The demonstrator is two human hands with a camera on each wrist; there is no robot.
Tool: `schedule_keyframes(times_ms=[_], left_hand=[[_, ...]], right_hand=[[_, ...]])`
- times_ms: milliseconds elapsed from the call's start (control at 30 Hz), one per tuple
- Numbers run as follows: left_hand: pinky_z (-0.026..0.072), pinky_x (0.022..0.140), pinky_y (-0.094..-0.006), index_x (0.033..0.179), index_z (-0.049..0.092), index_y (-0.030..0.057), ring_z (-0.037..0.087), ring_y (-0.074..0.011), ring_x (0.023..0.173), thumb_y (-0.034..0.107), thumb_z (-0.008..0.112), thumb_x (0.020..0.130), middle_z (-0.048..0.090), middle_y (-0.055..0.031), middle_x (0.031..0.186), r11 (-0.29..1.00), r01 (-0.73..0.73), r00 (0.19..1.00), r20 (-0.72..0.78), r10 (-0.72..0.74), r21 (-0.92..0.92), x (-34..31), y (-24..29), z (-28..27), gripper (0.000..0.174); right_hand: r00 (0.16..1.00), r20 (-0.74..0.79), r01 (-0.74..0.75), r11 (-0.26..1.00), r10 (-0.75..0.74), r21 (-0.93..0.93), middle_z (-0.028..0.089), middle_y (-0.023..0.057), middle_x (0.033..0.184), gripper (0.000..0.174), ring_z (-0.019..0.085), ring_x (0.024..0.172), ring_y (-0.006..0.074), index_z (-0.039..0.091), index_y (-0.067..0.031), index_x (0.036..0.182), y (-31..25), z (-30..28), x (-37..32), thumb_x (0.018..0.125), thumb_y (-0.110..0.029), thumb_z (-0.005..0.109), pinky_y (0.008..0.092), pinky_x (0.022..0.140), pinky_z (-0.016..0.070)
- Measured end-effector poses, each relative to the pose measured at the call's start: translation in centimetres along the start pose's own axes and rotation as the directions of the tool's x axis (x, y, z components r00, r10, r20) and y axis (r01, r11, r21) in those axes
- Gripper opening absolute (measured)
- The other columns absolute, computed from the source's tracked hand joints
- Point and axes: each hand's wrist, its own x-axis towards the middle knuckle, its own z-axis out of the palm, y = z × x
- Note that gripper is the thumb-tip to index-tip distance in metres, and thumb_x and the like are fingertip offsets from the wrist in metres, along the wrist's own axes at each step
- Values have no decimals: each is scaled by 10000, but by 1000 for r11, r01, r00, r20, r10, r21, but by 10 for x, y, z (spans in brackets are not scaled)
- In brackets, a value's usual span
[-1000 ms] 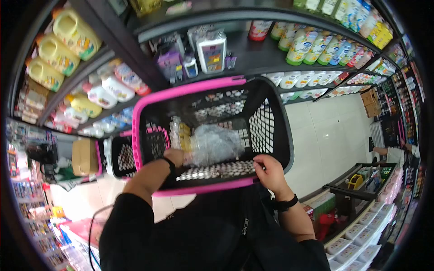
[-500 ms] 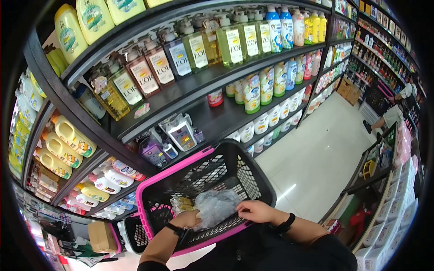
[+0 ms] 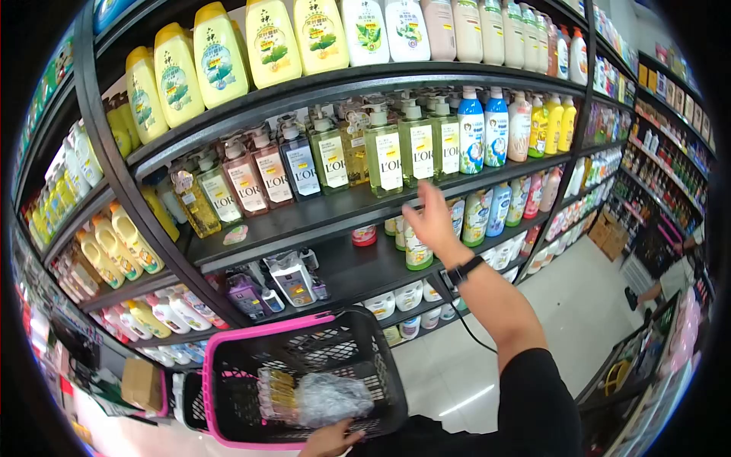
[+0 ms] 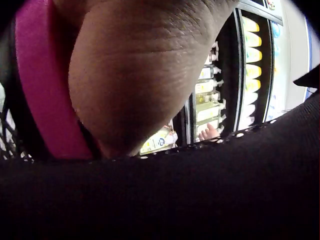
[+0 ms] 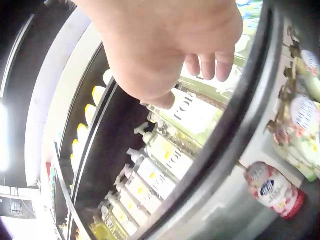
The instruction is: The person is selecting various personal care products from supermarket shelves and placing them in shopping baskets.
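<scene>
My right hand point(image 3: 432, 222) is raised in front of the middle shelf, its fingers parted and pointing at a green pump bottle point(image 3: 416, 148) labelled "L'OR". In the right wrist view the thumb and fingers of this hand point(image 5: 175, 45) overlap a pump bottle point(image 5: 192, 112) and hold nothing. Down at the near rim of a black shopping basket with a pink edge point(image 3: 211, 381), my left hand point(image 3: 331, 440) grips the rim. Inside lie a clear plastic-wrapped bundle point(image 3: 335, 400) and a pack of small yellowish bottles point(image 3: 279, 396). The left wrist view shows mostly the heel of the hand point(image 4: 130, 75) against the pink rim point(image 4: 42, 75).
Yellow shampoo-like bottles point(image 3: 274, 42) line the shelf above; flowered bottles point(image 3: 478, 217) stand below. Purple and white boxed goods point(image 3: 291, 278) sit low on the left. A second basket point(image 3: 194, 400) and a cardboard box point(image 3: 142, 385) are beside mine. Another person stands far right.
My right hand has left the basket rim and risen to the pump bottles. The left hand has moved from inside the basket to its near rim. The head view has tilted up.
</scene>
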Motion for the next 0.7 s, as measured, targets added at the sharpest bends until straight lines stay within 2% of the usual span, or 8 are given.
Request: schedule_keyframes(times_ms=[67, 100, 167, 233, 300, 333, 500, 700], left_hand=[[513, 899, -476, 1334, 563, 67, 649, -391, 1074, 658, 595, 859, 683, -200, 1150, 988, 152, 988, -34, -152, -13, -2, -1, 7, 759], [512, 905, -476, 1330, 571, 71, 648, -401, 1069, 660, 611, 845, 681, -211, 1144, 987, 161, 984, -66, -163, -31, -5, 3, 7, 764], [521, 893, -455, 1306, 590, 68, 644, -418, 1060, 653, 618, 841, 685, -211, 1129, 983, 166, 975, -164, -150, 84, -6, 4, 15, 748], [450, 971, -518, 1198, 657, 69, 636, -382, 1068, 629, 636, 829, 699, -187, 1088, 972, 141, 936, -347, -68, 190, -3, -3, 33, 671], [391, 1018, -563, 1137, 684, 75, 629, -353, 1077, 615, 645, 821, 707, -167, 1061, 912, 161, 828, -554, 82, 377, -4, 0, 46, 627], [313, 1051, -604, 1067, 707, 89, 614, -316, 1095, 589, 647, 818, 714, -140, 1027, 922, 169, 777, -622, 94, 350, -1, 2, 53, 561], [367, 1018, -577, 1011, 726, 111, 625, -310, 1072, 555, 604, 856, 726, -108, 977, 933, 196, 739, -671, 62, 302, 2, 8, 66, 486], [401, 989, -474, 1043, 717, 109, 633, -302, 1050, 528, 609, 859, 717, -114, 1013, 950, 204, 782, -623, -13, 237, -2, 17, 54, 470]], right_hand=[[986, -150, 71, 997, -77, -41, 546, 269, 1203, 642, 536, 1112, 438, 460, 62, 1315, 10, 7, 47, 816, -231, 739, 481, 957, 449], [986, -164, 27, 999, -32, -30, 542, 269, 1220, 653, 519, 1131, 443, 461, 70, 1311, 0, 6, 65, 811, -241, 746, 483, 982, 431], [968, -214, 109, 988, -132, -113, 543, 252, 1231, 658, 516, 1142, 432, 478, 52, 1308, -12, 7, 96, 801, -260, 757, 483, 996, 418], [959, -204, 161, 969, -199, -188, 537, 249, 1259, 713, 514, 1161, 428, 488, 45, 1317, -29, 7, 117, 780, -321, 782, 478, 999, 430], [957, -184, 174, 949, -226, -262, 531, 247, 1280, 749, 513, 1170, 425, 507, 40, 1308, -43, 13, 131, 756, -371, 803, 477, 1001, 435], [961, -170, 161, 941, -219, -299, 528, 247, 1288, 756, 514, 1170, 425, 522, 37, 1294, -49, 17, 135, 742, -390, 811, 477, 1001, 434], [992, 67, -68, 897, 108, -436, 561, 183, 1239, 739, 491, 1211, 355, 571, -5, 1207, -69, 34, 150, 728, -517, 805, 471, 1002, 422], [986, -14, -151, 868, 164, -473, 564, 207, 1227, 687, 520, 1193, 365, 550, -13, 1201, -67, 48, 147, 746, -461, 803, 467, 992, 437]])
